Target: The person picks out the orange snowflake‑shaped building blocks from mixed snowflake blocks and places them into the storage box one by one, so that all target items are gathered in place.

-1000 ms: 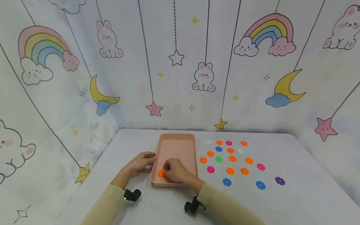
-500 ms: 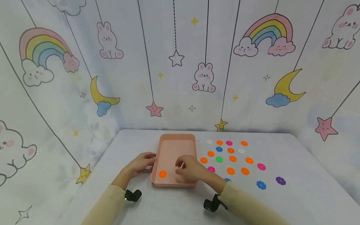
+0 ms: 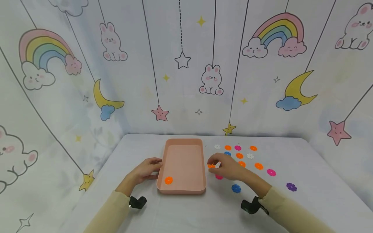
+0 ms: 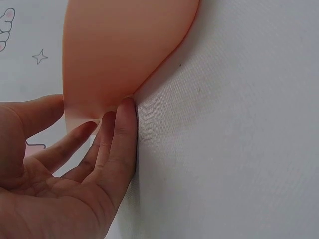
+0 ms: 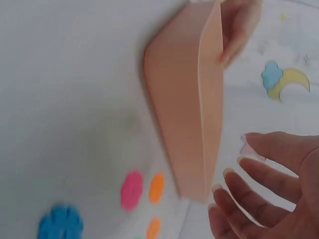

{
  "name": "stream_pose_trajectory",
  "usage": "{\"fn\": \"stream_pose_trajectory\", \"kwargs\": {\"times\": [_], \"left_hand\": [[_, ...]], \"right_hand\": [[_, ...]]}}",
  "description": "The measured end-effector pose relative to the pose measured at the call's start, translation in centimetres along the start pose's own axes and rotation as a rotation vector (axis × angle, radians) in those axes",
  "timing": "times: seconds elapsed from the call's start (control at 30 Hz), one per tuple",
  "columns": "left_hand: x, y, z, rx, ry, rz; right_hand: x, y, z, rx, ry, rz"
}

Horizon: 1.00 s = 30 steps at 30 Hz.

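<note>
One peach tray (image 3: 182,191) stands on the white-covered desk (image 3: 172,215), its far end near the desk's back edge, with room in front of it and leftward past the left hand (image 3: 147,169). Flower-shaped discs (image 3: 258,166) lie scattered to the tray's right.

The left hand, fingers loosely extended, touches the tray's left wall. An orange disc (image 3: 168,180) lies inside the tray near its front left corner, nearer the left hand than the right hand (image 3: 228,166). Just right of the tray, the right hand holds nothing, its parted fingers over a second orange disc (image 3: 211,166); contact cannot be told.

The right hand partly covers a blue disc (image 3: 227,153) and a pink disc (image 3: 219,177). The right wrist view blurs the discs; the left wrist view cuts off the tray.
</note>
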<state>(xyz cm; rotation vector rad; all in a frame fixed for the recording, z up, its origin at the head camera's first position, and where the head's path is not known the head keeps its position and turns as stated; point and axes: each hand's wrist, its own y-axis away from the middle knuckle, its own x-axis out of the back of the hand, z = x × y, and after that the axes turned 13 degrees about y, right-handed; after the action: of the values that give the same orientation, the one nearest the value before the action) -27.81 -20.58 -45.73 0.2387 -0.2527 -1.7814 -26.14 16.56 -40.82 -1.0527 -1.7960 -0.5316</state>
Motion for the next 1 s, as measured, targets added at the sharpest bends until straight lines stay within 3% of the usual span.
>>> {"fn": "stream_pose_trajectory", "kwargs": {"times": [0.23, 0.57, 1.0], "left_hand": [[-0.1, -0.1, 0.0, -0.006, -0.005, -0.004], [0.0, -0.1, -0.1, -0.008, -0.008, -0.004], [0.1, -0.3, -0.3, -0.008, -0.003, 0.001]], "right_hand": [[3.2, 1.7, 4.4, -0.001, 0.081, 0.078], [6.6, 2.5, 10.7, -0.105, 0.154, 0.156], [7.5, 2.5, 16.2, -0.291, 0.141, 0.203]]}}
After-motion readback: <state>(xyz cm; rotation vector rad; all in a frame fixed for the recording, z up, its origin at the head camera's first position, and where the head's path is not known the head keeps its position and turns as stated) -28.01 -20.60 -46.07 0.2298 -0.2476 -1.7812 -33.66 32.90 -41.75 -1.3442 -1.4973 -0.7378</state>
